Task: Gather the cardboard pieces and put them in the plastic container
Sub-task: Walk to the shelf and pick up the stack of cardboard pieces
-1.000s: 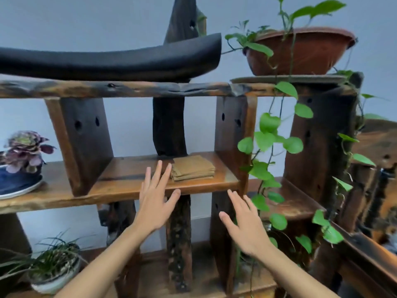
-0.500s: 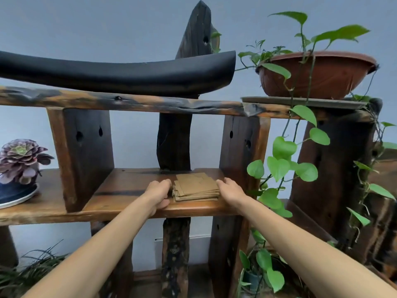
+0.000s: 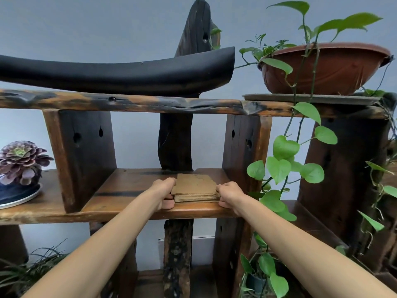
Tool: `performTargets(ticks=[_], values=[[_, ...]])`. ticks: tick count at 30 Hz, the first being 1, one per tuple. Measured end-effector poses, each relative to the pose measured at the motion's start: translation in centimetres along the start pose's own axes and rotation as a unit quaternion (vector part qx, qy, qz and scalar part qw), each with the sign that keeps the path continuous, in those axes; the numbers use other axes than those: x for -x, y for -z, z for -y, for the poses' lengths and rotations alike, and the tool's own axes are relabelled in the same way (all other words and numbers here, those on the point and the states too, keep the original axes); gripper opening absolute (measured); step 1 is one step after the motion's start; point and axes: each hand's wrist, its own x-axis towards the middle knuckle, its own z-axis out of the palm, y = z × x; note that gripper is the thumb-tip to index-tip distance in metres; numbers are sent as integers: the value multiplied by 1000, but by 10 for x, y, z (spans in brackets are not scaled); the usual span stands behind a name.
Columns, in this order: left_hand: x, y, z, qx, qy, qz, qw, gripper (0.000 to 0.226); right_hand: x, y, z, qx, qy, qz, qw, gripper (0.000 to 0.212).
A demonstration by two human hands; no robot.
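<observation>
cardboard pieces sit in a small stack on the middle board of a rough wooden shelf, between two dark uprights with knot holes. the pieces are flat, brown and matte, roughly square, their edges not quite aligned, so thin layers show along the front. i see no print or label on them. my left hand presses against the stack's left side, fingers curled around its edge and thumb low at the front. my right hand closes on the right side the same way, so both grips pinch the stack between them. the shelf board is glossy orange-brown with black streaks. a smooth curved black piece lies on the top board, beside a reddish-brown plastic pot trailing heart-shaped green leaves. a purple succulent stands at far left.
</observation>
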Motion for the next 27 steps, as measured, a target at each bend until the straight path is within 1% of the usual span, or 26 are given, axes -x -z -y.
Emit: performTargets(ticks=[5,8,11,16,18,20,22,25,27], values=[[8,-4,-5,-52,8,-7,999,37,3,0,4,-36,-45,-39,998,27],[11,-5,-3,-64,16,-5,998,37,10,3,5,-55,-80,-32,995,22],[14,-8,3,-65,14,-6,998,41,18,4,4,-95,-116,-31,988,28],[20,-11,12,-51,8,-35,998,33,31,8,0,-124,-150,-35,980,30],[25,-11,15,-40,10,-28,999,34,36,11,-4,-148,-161,-27,975,33],[31,-8,20,-22,15,-16,1000,38,42,13,-11,-193,-177,7,965,30],[37,-5,26,19,13,-4,1000,40,47,16,-19,-245,-189,38,950,28],[45,0,37,84,6,31,996,31,56,21,-32,-337,-180,56,923,15],[53,2,46,110,4,54,992,25,65,25,-41,-375,-169,63,909,11]])
